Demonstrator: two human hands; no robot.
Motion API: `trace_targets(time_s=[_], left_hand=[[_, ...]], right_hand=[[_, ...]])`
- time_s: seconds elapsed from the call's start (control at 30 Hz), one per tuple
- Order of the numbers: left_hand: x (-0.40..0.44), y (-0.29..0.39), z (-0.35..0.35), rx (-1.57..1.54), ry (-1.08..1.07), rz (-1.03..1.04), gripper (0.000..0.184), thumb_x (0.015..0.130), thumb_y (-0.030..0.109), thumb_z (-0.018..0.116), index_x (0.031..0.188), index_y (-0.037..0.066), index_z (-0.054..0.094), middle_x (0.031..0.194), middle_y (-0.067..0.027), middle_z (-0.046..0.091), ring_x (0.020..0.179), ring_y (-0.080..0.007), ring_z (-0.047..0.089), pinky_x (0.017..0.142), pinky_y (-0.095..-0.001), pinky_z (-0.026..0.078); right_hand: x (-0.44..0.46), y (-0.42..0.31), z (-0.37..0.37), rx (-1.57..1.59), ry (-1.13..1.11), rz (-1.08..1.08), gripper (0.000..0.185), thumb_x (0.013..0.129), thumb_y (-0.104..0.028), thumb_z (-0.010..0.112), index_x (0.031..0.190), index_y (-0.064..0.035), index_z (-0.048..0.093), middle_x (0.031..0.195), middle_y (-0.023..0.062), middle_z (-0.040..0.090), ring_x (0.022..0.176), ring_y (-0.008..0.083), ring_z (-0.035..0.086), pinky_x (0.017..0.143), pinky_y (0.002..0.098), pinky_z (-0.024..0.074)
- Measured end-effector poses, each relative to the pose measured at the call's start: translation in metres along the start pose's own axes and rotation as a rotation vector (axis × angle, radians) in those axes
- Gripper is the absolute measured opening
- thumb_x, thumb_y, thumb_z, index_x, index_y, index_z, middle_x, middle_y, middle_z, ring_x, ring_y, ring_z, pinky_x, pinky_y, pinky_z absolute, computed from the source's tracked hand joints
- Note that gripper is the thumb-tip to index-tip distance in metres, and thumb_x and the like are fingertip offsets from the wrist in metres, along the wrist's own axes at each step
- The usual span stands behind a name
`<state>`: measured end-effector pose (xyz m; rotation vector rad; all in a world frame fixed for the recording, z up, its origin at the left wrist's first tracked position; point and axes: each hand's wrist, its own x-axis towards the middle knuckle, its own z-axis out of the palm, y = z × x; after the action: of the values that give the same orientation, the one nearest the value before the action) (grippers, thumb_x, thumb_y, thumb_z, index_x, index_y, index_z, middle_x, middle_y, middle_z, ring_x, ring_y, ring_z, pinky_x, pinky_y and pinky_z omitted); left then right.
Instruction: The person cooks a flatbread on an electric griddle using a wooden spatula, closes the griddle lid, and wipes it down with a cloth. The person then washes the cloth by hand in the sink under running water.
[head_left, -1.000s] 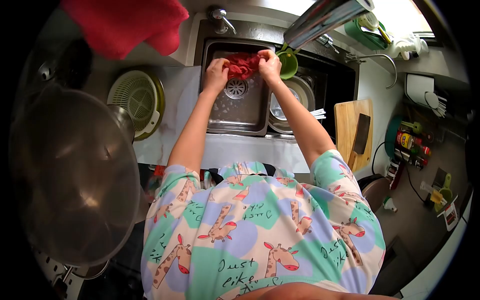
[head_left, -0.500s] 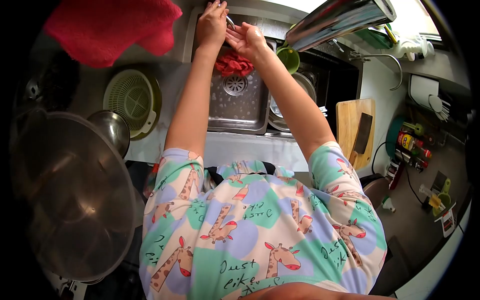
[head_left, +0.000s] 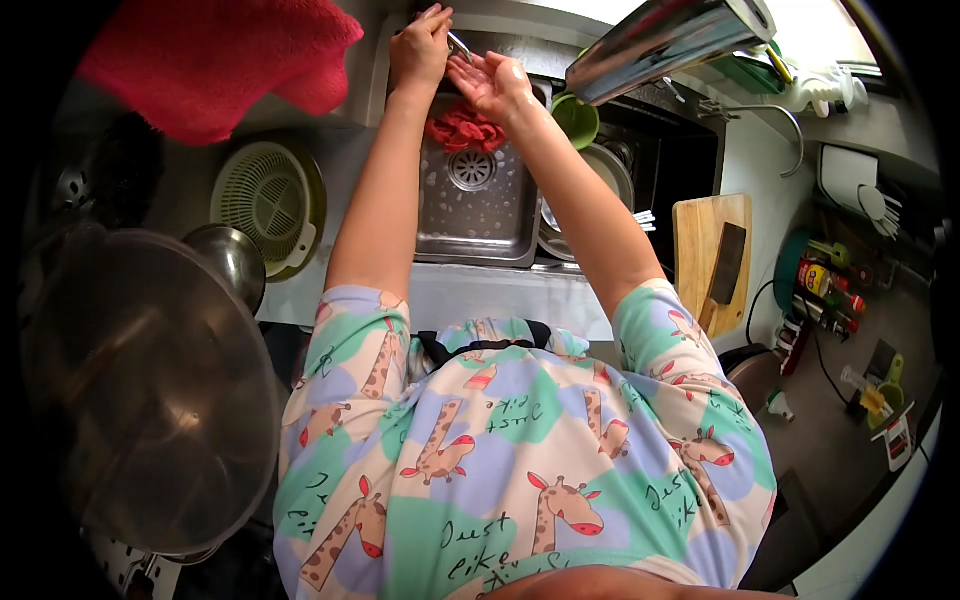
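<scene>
Red cloth, one piece, lies bunched in the sink, toward the far edge, just beyond the one drain. Two hands are above that edge, close to each other: the left hand is at the one tap, its grip partly hidden, so I cannot tell whether it is closed; the right hand is open, palm up, below the spout. One green cup sits just beyond the sink's right edge. Farther right, one knife lies along the right side of one cutting board. Left of the sink is one colander.
</scene>
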<state>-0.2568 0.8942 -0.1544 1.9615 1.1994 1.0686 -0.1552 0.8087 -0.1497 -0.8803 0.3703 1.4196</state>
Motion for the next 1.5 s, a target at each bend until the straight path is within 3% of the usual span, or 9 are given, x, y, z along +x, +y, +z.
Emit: trace_targets(time_s=[0.3, 0.5, 0.57, 0.77, 0.93, 1.03, 1.2, 1.37, 1.5], left_hand=[[-0.084, 0.035, 0.026, -0.202, 0.350, -0.135, 0.045, 0.100, 0.020, 0.048, 0.139, -0.004, 0.049, 0.143, -0.0250, 0.048, 0.136, -0.0355, 0.044, 0.111, -0.0384, 0.037], [-0.139, 0.022, 0.065, -0.327, -0.182, -0.541, 0.082, 0.101, 0.055, 0.029, 0.154, -0.005, 0.009, 0.161, -0.0267, 0.008, 0.150, -0.0386, 0.003, 0.122, -0.0403, 0.005], [-0.160, 0.030, 0.075, -0.367, -0.348, -0.490, 0.084, 0.101, 0.058, 0.027, 0.154, -0.004, 0.008, 0.161, -0.0255, 0.007, 0.151, -0.0378, 0.002, 0.122, -0.0402, 0.004], [-0.159, -0.023, 0.075, -0.233, -0.291, -0.664, 0.074, 0.101, 0.053, 0.032, 0.150, -0.003, 0.028, 0.150, -0.0279, 0.036, 0.138, -0.0427, 0.037, 0.113, -0.0464, 0.030], [-0.177, -0.046, 0.058, 0.418, -0.285, -0.061, 0.052, 0.089, 0.024, 0.061, 0.139, 0.016, 0.051, 0.124, -0.0224, 0.059, 0.115, -0.0408, 0.056, 0.101, -0.0442, 0.044], [-0.170, -0.054, 0.060, 0.167, -0.329, -0.241, 0.048, 0.079, 0.008, 0.062, 0.126, 0.014, 0.062, 0.117, -0.0180, 0.060, 0.112, -0.0377, 0.055, 0.098, -0.0425, 0.045], [-0.188, 0.042, 0.030, -0.165, -0.261, -0.178, 0.040, 0.073, 0.015, 0.060, 0.112, 0.009, 0.069, 0.113, -0.0212, 0.059, 0.109, -0.0421, 0.053, 0.099, -0.0489, 0.042], [-0.183, 0.064, 0.042, 0.032, -0.077, -0.278, 0.081, 0.084, 0.046, 0.061, 0.153, 0.016, 0.032, 0.156, -0.0316, 0.020, 0.145, -0.0517, 0.014, 0.115, -0.0621, 0.017], [-0.146, 0.001, 0.045, -0.564, -0.305, -0.552, 0.075, 0.092, 0.048, 0.053, 0.151, 0.007, 0.034, 0.155, -0.0299, 0.026, 0.141, -0.0483, 0.030, 0.115, -0.0472, 0.029]], right_hand=[[-0.018, 0.002, -0.020, -0.080, -0.016, -0.039, 0.052, 0.104, -0.034, 0.032, 0.125, 0.0096, 0.051, 0.127, 0.0272, 0.058, 0.122, 0.0367, 0.055, 0.105, 0.0459, 0.0466], [-0.022, 0.017, -0.079, -0.184, -0.482, 0.163, 0.086, 0.097, -0.070, 0.024, 0.132, 0.0021, 0.053, 0.122, 0.0138, 0.063, 0.109, 0.0299, 0.059, 0.096, 0.0418, 0.0474], [-0.008, 0.019, -0.096, -0.359, -0.104, 0.007, 0.096, 0.089, -0.081, 0.029, 0.136, 0.0006, 0.050, 0.123, 0.0122, 0.062, 0.109, 0.0271, 0.059, 0.094, 0.0426, 0.0480], [-0.035, 0.030, -0.109, -0.222, -0.431, 0.196, 0.093, 0.095, -0.072, 0.026, 0.148, 0.0043, 0.032, 0.145, 0.0189, 0.048, 0.129, 0.0312, 0.050, 0.111, 0.0417, 0.0349], [-0.037, 0.026, -0.133, -0.084, -0.091, 0.006, 0.086, 0.099, -0.063, 0.030, 0.152, 0.0044, 0.020, 0.161, 0.0208, 0.016, 0.150, 0.0310, 0.017, 0.121, 0.0449, 0.0137], [-0.032, 0.028, -0.143, -0.163, 0.044, -0.037, 0.085, 0.099, -0.060, 0.033, 0.153, 0.0030, 0.017, 0.163, 0.0189, 0.011, 0.151, 0.0313, 0.012, 0.122, 0.0445, 0.0107], [-0.019, 0.023, -0.146, -0.022, -0.375, 0.022, 0.042, 0.102, -0.046, 0.042, 0.101, -0.0098, 0.064, 0.093, 0.0082, 0.070, 0.080, 0.0221, 0.068, 0.077, 0.0360, 0.0558], [-0.072, 0.049, -0.101, 0.027, -0.606, -0.004, 0.045, 0.101, -0.032, 0.045, 0.139, -0.0068, 0.046, 0.133, 0.0149, 0.056, 0.117, 0.0274, 0.058, 0.098, 0.0441, 0.0494], [-0.103, 0.054, -0.081, -0.079, -0.302, -0.076, 0.041, 0.103, -0.032, 0.046, 0.136, -0.0088, 0.049, 0.125, 0.0102, 0.061, 0.112, 0.0254, 0.060, 0.099, 0.0357, 0.0482]])
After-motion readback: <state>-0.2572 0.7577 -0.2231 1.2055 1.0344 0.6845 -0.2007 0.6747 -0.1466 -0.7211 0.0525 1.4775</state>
